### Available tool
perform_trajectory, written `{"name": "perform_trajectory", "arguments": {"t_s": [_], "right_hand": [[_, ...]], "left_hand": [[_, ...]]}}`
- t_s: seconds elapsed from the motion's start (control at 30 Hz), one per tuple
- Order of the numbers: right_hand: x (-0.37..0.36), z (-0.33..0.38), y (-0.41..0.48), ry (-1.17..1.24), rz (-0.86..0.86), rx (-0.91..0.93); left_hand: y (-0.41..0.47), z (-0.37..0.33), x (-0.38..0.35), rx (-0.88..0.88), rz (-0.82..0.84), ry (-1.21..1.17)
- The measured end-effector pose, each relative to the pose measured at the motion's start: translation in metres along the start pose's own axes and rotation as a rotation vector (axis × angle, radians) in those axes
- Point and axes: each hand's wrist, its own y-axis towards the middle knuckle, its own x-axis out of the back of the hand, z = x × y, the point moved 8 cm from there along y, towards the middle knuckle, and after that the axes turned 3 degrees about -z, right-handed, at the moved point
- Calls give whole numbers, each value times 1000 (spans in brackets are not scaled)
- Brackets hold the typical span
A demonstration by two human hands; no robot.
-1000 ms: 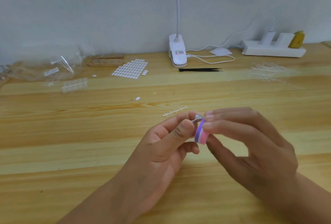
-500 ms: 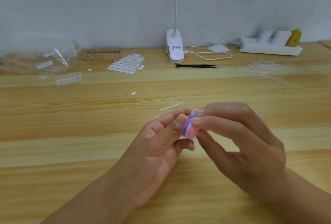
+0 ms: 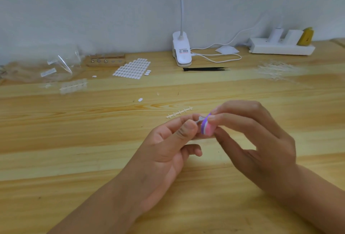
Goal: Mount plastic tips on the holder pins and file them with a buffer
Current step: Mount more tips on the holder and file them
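Above the near middle of the wooden counter (image 3: 56, 140), a small holder pin (image 3: 200, 119) is pinched between the thumb and fingers of the left hand (image 3: 168, 147). Most of its shaft is hidden by the thumb, and the plastic tip on it is too small to be made out. A pink-and-purple buffer (image 3: 207, 128) is gripped by the fingertips of the right hand (image 3: 261, 140) and held against the pin's end; its far part is covered by those fingers.

Just beyond the hands a plastic sprue strip (image 3: 179, 112) is laid flat, with a loose white tab (image 3: 140, 99) farther back. A sheet of white tabs (image 3: 132, 68), a wooden holder block (image 3: 105, 61), a clear bag (image 3: 46, 67) and a clear tray (image 3: 73, 86) are set at the back left. A clip lamp (image 3: 182, 52) is stood by the wall, with black tweezers (image 3: 205, 69) in front of it and a power strip (image 3: 281, 47) to its right.
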Motion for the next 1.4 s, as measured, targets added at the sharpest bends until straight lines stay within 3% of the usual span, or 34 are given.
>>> {"name": "perform_trajectory", "arguments": {"t_s": [1.07,1.23,1.4], "right_hand": [[2,2,-1,-25,-32,-27],[11,-34,4,-73,-48,-251],[11,-25,4,-14,-17,-253]], "left_hand": [[-1,-5,-6,-1,-2,-17],[-5,-15,-2,-45,-45,202],[-13,-36,2,-252,-156,493]]}}
